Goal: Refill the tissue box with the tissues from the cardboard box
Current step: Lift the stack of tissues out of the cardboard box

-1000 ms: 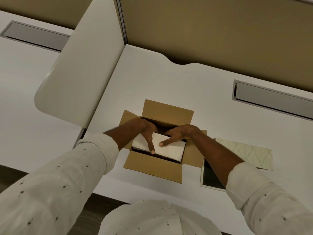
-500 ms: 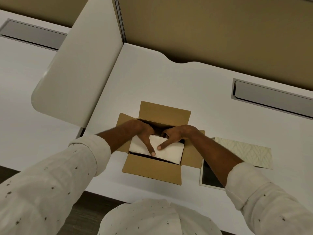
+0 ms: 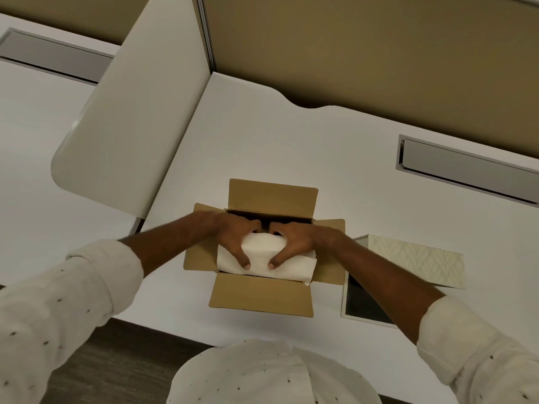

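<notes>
An open brown cardboard box [image 3: 262,294] stands on the white desk with all its flaps spread out. A white stack of tissues [image 3: 261,252] sits at its mouth. My left hand [image 3: 233,237] grips the stack's left side and my right hand [image 3: 294,239] grips its right side, thumbs pressed on top and fingers curled behind. To the right lies the tissue box [image 3: 417,259], pale with a leaf pattern, its dark open inside [image 3: 360,304] facing up and partly hidden by my right forearm.
A white divider panel [image 3: 131,126] rises at the left of the desk [image 3: 277,147]. A grey cable slot [image 3: 466,167] is set in the desk at the right. The desk's front edge runs just below the cardboard box.
Both hands have closed in around the tissue stack, thumbs moving toward its middle. The stack has bunched up and risen slightly at the box's mouth.
</notes>
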A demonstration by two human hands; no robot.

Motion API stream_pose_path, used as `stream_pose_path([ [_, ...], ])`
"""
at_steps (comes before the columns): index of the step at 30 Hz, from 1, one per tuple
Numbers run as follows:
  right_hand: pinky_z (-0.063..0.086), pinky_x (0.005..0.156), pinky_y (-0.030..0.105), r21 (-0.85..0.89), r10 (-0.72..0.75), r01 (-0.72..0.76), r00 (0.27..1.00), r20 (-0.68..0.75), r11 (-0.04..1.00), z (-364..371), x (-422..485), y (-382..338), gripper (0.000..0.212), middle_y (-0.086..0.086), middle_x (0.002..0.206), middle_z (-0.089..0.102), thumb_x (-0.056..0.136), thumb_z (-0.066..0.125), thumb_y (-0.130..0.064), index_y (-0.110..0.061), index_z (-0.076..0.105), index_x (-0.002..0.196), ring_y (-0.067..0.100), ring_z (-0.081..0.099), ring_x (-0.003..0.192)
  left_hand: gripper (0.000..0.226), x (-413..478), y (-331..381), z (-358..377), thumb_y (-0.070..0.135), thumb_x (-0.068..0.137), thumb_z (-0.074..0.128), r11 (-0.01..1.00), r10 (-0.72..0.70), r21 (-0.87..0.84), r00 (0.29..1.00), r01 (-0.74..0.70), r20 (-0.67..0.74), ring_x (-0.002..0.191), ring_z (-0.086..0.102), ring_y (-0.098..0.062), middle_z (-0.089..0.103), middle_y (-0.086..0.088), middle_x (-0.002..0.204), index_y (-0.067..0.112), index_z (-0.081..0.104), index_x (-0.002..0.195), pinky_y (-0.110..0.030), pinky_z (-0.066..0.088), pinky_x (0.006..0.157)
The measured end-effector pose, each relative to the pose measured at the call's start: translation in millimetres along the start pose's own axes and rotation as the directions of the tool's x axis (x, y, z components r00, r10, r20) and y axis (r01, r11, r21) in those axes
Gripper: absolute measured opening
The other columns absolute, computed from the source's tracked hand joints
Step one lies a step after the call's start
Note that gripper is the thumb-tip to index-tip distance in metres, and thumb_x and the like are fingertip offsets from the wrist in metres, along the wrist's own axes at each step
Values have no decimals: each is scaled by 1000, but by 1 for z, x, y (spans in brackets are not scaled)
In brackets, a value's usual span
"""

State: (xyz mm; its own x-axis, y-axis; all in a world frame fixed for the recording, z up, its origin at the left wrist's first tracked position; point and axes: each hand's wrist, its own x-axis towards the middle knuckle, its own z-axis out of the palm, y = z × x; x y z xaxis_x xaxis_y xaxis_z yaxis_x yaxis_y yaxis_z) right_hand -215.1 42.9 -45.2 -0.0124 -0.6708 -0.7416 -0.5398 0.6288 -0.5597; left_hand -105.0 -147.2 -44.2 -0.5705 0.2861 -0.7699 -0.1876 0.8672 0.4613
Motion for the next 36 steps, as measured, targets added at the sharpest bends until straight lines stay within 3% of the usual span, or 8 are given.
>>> stream_pose_path([
  [4,60,83,37,-111,-68,54,990,-127,992,6,-14,-3,70,-7,113,66,68,77,-70,-33,46,119,13,64,97,90,-22,-14,3,61,68,83,996,53,-70,993,-61,-104,110,57,-12,56,9,128,33,35,139,-21,50,82],
  [10,57,79,37,-266,-183,88,917,-356,960,2,-30,-13,69,-8,113,68,70,73,-71,-30,48,120,13,64,95,117,-45,-27,2,73,64,78,997,69,-18,975,-75,-211,138,41,-13,36,11,159,36,17,157,-31,36,109],
  [13,54,75,36,-299,-221,79,849,-479,951,-1,-34,-16,67,-9,107,69,67,72,-72,-30,50,116,14,64,90,114,-54,-33,-2,73,62,79,995,39,-77,940,-69,-339,137,41,-11,36,13,158,43,19,155,-28,34,108],
  [16,48,71,32,-284,-215,54,792,-572,957,-9,-35,-19,70,-10,106,70,63,72,-74,-32,51,116,15,64,91,110,-63,-35,-8,71,61,82,967,48,-197,877,-160,-477,130,46,-9,44,13,150,45,26,151,-35,45,108],
  [22,50,78,34,-132,-119,56,833,-540,990,-41,-46,-27,81,-12,118,65,62,71,-81,-37,47,125,12,59,99,104,-79,-34,-16,51,61,93,743,-28,-526,765,-415,-643,124,58,-8,55,9,135,54,34,146,-33,58,99],
  [28,56,84,30,-16,-127,139,840,-527,990,-59,-53,-38,81,-15,121,60,64,72,-77,-36,50,129,9,63,104,91,-87,-18,-13,43,70,84,579,-122,-573,634,-580,-764,125,56,-14,51,8,140,46,37,148,-31,60,93],
  [33,53,86,23,193,-128,261,847,-517,946,-59,-60,-38,70,-21,120,55,72,77,-62,-42,47,132,7,60,109,82,-94,1,-6,50,71,78,457,-260,-618,568,-640,-781,116,59,-12,55,11,134,44,43,146,-23,58,84],
  [36,53,92,26,378,-80,319,845,-528,869,-54,-70,-32,72,-17,131,54,78,74,-56,-46,41,141,9,58,118,81,-96,14,1,53,68,75,310,-393,-670,550,-675,-737,114,58,-14,58,10,131,40,49,143,-26,52,88],
])
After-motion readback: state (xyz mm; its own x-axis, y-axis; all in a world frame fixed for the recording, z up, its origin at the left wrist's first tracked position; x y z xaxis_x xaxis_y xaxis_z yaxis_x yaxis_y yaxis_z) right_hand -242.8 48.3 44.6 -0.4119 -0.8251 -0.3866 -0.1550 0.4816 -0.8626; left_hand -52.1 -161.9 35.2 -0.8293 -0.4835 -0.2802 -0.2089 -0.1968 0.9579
